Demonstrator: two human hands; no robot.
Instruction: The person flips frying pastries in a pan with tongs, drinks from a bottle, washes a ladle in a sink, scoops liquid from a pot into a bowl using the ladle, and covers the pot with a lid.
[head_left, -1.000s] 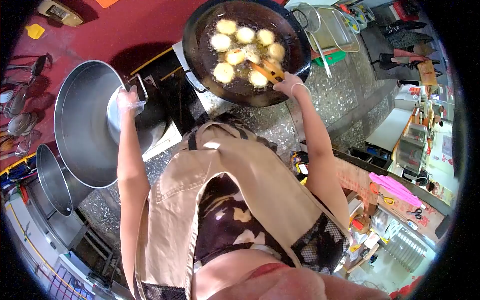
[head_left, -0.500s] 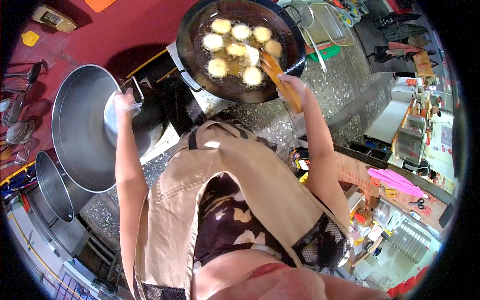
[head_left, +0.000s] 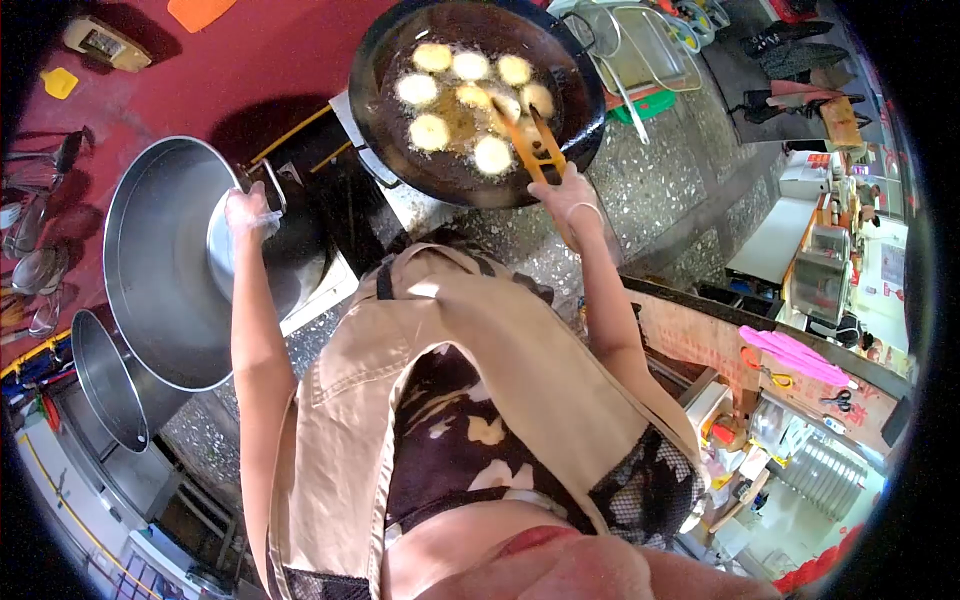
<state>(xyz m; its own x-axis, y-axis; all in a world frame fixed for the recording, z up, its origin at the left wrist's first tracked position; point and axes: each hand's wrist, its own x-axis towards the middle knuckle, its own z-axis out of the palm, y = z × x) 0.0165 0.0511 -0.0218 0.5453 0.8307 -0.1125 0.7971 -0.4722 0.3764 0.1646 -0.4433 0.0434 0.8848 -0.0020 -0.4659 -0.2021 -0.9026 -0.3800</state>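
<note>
A dark wok [head_left: 385, 130] of bubbling oil holds several pale round pieces, among them a white one [head_left: 493, 154] near its lower side. My right hand [head_left: 566, 200], in a clear glove, is closed around wooden tongs [head_left: 528, 150] at the wok's lower right rim. The tips of the tongs are apart, reaching in among the pieces at the right. My left hand [head_left: 250, 211], also gloved, is wrapped over the rim of a large metal pot [head_left: 165, 260], beside a looped handle. The fingers of the left hand are partly hidden.
Ladles and strainers [head_left: 38, 270] hang on the red wall at the left. A smaller pot [head_left: 108, 380] stands below the large one. Right of the wok lie a wire basket [head_left: 655, 50] and a green item [head_left: 645, 106]. A pink cloth [head_left: 795, 355] and scissors [head_left: 838, 401] are further right.
My right hand swung the tongs right and out from the pieces, then back left over the wok, where their tips are spread. My left hand keeps its hold on the pot.
</note>
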